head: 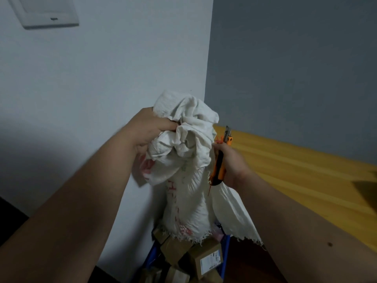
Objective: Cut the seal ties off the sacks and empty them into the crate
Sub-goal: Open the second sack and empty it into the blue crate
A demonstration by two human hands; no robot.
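Crumpled woven white sack (187, 170), frayed open mouth down, hangs over blue crate (225, 254) of brown cardboard boxes (208, 260). Left hand (151, 129) fists its bunched top at 10 o'clock. Right hand (230, 162), at 3 o'clock, clamps orange utility knife (221, 160) against the cloth.

A pale white wall (102, 78) carrying a white switch plate (49, 13) meets a darker grey wall (295, 68) at a corner, with what looks like a yellow-covered bed (306, 180) along it, dimly lit.
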